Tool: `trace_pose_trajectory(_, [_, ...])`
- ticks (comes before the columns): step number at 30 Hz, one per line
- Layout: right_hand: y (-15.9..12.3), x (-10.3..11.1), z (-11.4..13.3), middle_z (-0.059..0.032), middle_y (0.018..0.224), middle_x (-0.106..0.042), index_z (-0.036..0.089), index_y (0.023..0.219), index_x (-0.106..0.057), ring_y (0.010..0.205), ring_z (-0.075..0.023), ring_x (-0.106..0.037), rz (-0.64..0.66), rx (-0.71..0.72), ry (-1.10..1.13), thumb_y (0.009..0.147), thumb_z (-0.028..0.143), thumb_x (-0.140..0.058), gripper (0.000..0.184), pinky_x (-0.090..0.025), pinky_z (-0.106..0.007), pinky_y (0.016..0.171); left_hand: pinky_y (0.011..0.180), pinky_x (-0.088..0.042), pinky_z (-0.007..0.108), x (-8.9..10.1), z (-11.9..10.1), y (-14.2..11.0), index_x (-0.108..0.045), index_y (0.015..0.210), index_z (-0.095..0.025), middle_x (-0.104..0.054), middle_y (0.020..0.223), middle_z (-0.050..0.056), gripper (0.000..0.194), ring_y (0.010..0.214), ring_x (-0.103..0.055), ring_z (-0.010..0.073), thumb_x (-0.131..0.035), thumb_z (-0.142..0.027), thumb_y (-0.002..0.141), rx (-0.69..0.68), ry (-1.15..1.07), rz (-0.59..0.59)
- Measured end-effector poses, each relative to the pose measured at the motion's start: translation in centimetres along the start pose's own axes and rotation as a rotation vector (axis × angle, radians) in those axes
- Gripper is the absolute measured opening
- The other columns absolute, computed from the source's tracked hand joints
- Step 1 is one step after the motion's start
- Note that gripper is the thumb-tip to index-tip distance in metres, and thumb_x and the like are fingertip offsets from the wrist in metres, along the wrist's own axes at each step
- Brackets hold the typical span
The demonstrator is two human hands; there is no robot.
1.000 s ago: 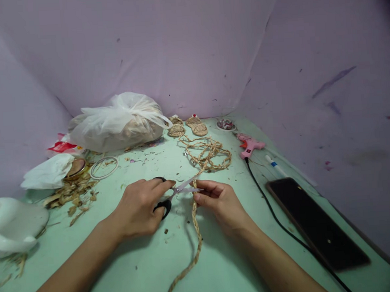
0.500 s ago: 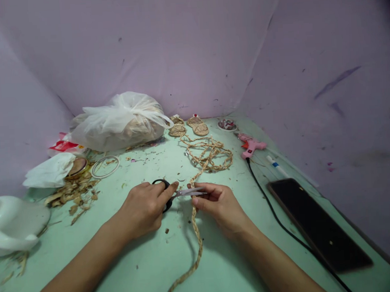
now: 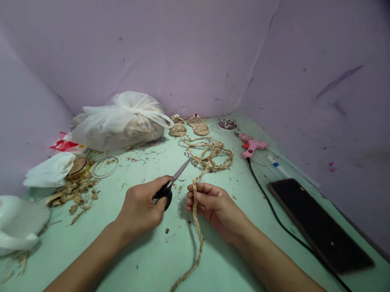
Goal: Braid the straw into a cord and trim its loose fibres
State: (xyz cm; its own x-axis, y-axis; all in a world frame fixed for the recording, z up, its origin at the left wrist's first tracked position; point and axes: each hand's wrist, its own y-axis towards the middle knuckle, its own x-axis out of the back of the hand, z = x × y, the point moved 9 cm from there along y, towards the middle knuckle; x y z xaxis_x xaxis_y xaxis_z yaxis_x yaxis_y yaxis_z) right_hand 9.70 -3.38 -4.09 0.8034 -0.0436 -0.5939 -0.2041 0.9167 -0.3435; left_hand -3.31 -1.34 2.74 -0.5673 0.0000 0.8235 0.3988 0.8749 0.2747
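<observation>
My left hand is closed around the black handles of a pair of scissors. The blades point up and to the right, apart from the braid, and look shut together. Between the thumb and fingers of my right hand is a braided straw rope. One end of the rope runs down past the bottom edge of the view. Beyond my right hand it continues into a loose coil on the table.
Behind the coil are small woven sandals and a dish of beads. A pink glue gun, its black cord and a phone lie right. Left are a tied plastic bag, a tape ring, dry scraps and a white container.
The scissors have come away from the rope, turned upward, and their blades have closed. My right hand still pinches the rope, which looks uncut.
</observation>
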Motion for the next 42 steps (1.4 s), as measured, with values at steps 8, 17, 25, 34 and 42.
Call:
trace_pose_trajectory(8, [0.0,0.9,0.1,-0.0006,0.066,-0.06,0.012,0.074,-0.062,0.055,-0.0106,-0.057,-0.107,0.046,0.025,0.053,0.017,-0.075,0.024,-0.05,-0.027,0.057,0.072,-0.044,0.028,-1.5,-1.2,-0.2,-0.05,0.111,-0.023,-0.064,0.093,0.002,0.046,0.083,-0.059,0.0179,-0.047,-0.016,0.065,-0.102,0.191,0.138])
trace_pose_trajectory(17, [0.1,2.2,-0.3,0.0008,0.056,-0.057,0.013,0.079,-0.06,0.046,-0.0074,-0.053,-0.218,-0.037,0.108,0.063,0.004,-0.062,0.019,-0.05,-0.022,0.051,0.069,-0.043,0.033,-2.4,-0.9,-0.2,-0.046,0.114,-0.021,-0.06,0.095,0.006,0.046,0.082,-0.056,0.0211,-0.046,-0.018,0.068,-0.147,0.355,0.179])
trace_pose_trajectory(25, [0.0,0.7,-1.6,0.0024,0.055,-0.055,0.012,0.082,-0.063,0.035,-0.0025,-0.042,-0.063,-0.25,0.12,0.062,0.001,-0.056,0.024,-0.039,-0.013,0.035,0.069,-0.043,0.035,-3.3,-1.4,-0.4,-0.042,0.119,-0.018,-0.056,0.098,0.009,0.051,0.084,-0.054,0.0221,-0.044,-0.016,0.068,-0.234,0.439,0.257])
trace_pose_trajectory(34, [0.0,0.8,-1.4,0.0013,0.056,-0.056,0.009,0.079,-0.064,0.038,-0.003,-0.047,-0.001,-0.244,0.114,0.065,0.009,-0.061,0.014,-0.042,-0.014,0.04,0.071,-0.044,0.028,-2.2,-0.7,-0.2,-0.048,0.114,-0.021,-0.061,0.093,0.003,0.044,0.083,-0.057,0.0168,-0.043,-0.014,0.07,-0.091,0.124,0.16])
trace_pose_trajectory(42, [-0.5,-0.7,-1.9,0.0009,0.061,-0.057,0.009,0.085,-0.066,0.048,-0.0053,-0.054,0.138,-0.277,0.097,0.059,0.013,-0.07,0.027,-0.048,-0.017,0.051,0.066,-0.044,0.022,-0.8,0.2,0.1,-0.055,0.105,-0.022,-0.065,0.087,-0.001,0.036,0.073,-0.058,0.0123,-0.045,-0.019,0.071,0.04,0.005,0.067])
